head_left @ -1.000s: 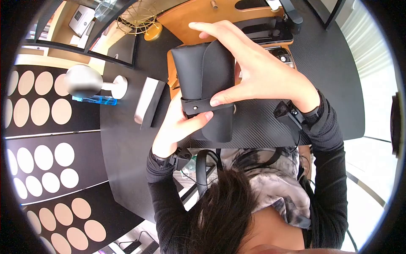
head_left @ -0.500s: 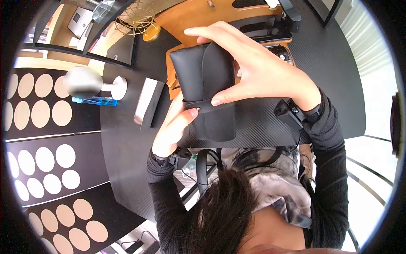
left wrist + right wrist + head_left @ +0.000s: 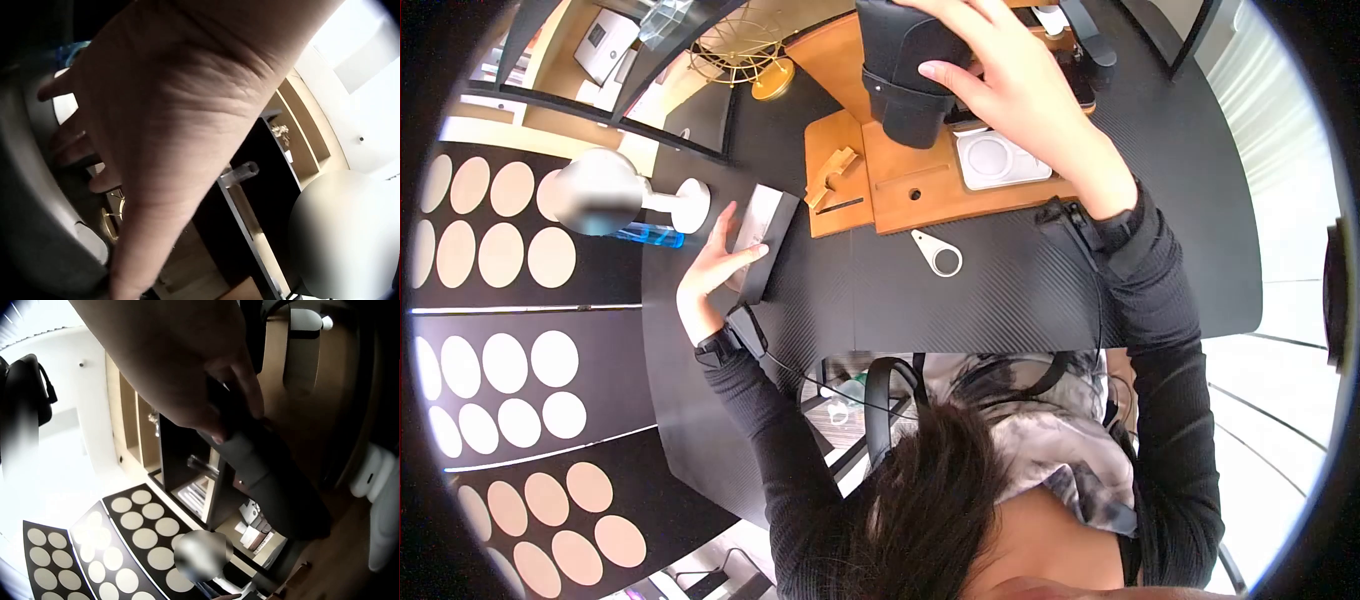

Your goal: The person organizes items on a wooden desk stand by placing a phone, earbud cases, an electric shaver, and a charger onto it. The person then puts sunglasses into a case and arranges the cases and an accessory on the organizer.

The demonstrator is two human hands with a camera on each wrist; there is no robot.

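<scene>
My right hand (image 3: pixel 1025 100) grips a black leather glasses case (image 3: pixel 905 75) by its upper end, with the thumb on the near face. The case's strap and small snap show, and its lower end hangs over a wooden desk organizer (image 3: pixel 900 205). In the right wrist view, the glasses case (image 3: pixel 275 481) slants down from the fingers. At the left, my left hand (image 3: pixel 712 270) straddles a grey and black wedge-shaped box (image 3: pixel 775 235), thumb over its near side and fingers spread on the other. In the left wrist view the box's grey edge (image 3: pixel 44 175) runs beside the fingers.
On the organizer are a white round-dish charger (image 3: pixel 1000 160) and a small wooden piece (image 3: pixel 832 175). A white teardrop-shaped tag (image 3: pixel 940 257) lies in front. A round white mirror (image 3: pixel 600 190) stands left; a gold wire ornament (image 3: pixel 740 50) is behind.
Both hands were on the glasses case, the left thumb at its snap. My left hand has let go and moved left to the box; my right has carried the case forward over the organizer.
</scene>
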